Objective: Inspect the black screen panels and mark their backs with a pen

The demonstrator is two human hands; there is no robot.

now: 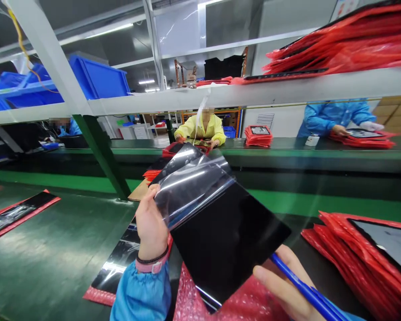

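Observation:
A glossy black screen panel (230, 236) is held tilted in the air before me. Clear plastic film (190, 187) is lifted and curled back over its far upper part, while its lower part is bare and shiny. My left hand (150, 223), with a pink strap at the wrist, pinches the film's left edge. My right hand (287, 276) grips the panel's lower right edge, with a long blue pen-like stick (300, 285) held along it. Below the panel lies red bubble wrap (190, 294). Another black panel (120, 254) rests on red wrap left of it.
Stacked red-wrapped panels (364, 254) stand at the right. A wrapped dark panel (20, 211) lies far left on the green table (70, 232). A green post (102, 156) supports a white shelf (254, 91) with blue bins (100, 78). People work at the bench opposite.

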